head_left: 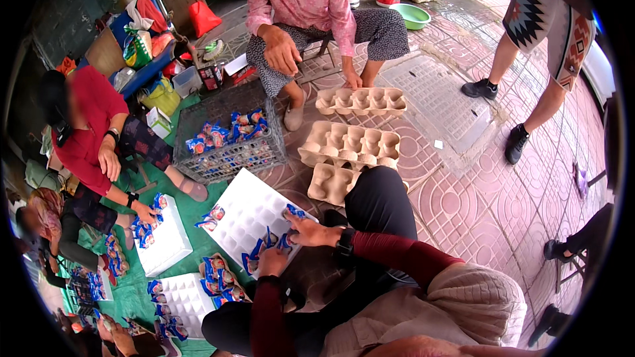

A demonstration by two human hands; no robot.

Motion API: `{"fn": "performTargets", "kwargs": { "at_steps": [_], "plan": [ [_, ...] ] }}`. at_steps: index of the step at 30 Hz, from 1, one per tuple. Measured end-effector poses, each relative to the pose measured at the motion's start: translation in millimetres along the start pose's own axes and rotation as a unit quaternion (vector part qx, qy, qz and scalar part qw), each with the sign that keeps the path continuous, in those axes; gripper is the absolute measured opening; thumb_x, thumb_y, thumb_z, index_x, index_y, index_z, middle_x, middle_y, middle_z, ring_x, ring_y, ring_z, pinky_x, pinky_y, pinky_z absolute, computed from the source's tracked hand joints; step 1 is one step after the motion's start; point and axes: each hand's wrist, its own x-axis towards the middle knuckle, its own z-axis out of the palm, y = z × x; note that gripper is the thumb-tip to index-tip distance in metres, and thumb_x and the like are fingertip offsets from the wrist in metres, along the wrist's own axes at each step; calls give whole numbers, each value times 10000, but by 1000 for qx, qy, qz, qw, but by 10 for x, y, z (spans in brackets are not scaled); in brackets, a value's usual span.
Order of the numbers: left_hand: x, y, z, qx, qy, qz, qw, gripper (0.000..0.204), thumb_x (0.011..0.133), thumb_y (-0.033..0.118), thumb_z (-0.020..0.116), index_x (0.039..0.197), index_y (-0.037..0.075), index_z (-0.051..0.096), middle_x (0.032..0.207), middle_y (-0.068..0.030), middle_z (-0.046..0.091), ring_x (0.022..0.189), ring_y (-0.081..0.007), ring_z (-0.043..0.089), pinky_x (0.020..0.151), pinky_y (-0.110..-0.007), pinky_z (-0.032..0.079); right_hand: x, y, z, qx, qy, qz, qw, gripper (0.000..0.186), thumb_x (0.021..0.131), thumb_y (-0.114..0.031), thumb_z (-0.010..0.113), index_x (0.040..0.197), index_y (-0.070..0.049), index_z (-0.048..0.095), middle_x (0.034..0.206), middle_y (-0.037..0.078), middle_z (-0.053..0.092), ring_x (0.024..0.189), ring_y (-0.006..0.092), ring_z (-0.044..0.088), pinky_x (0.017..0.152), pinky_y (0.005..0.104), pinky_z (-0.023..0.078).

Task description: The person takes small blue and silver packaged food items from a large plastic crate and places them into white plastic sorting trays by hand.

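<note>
A white foam tray (233, 220) with rows of round hollows lies tilted before me. Small blue-wrapped packets (250, 259) sit along its near edge, and another wrapped packet (210, 218) rests at its left corner. My left hand (271, 262) is at the near edge, its partly hidden fingers closed around a packet there. Over the tray's right corner reaches my right hand (313, 232), with its index finger stretched out beside a blue-wrapped packet (295, 211) and its thumb apart.
A black crate (228, 158) of packets stands beyond the tray. Brown molded cartons (350, 142) lie to the right. A person in red (92, 119) fills another white tray (169, 241); a person in pink (304, 6) sits opposite. More filled trays lie left on green sheeting (208, 246).
</note>
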Motion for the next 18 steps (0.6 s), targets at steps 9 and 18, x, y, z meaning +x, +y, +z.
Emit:
{"fn": "performTargets", "kwargs": {
  "at_steps": [9, 18],
  "plan": [
    [198, -297, -1874, -259, 171, 46, 950, 240, 700, 156, 661, 868, -5, 604, 738, -80, 628, 600, -135, 590, 551, -243, 466, 155, -761, -2344, 437, 305, 30, 846, 572, 838, -146, 492, 1310, -23, 192, 1067, 78, 496, 864, 172, 567, 710, 303, 449],
    [-55, -800, -2052, -562, 54, -116, 817, 325, 738, 220, 621, 1000, 57, 517, 801, -92, 620, 661, -176, 612, 565, -281, 488, -613, -576, -2211, -85, -39, -58, 994, 369, 844, -282, 525, 1106, -23, 515, 1038, 115, 571, 955, 229, 540, 848, 301, 406]
  ]
}}
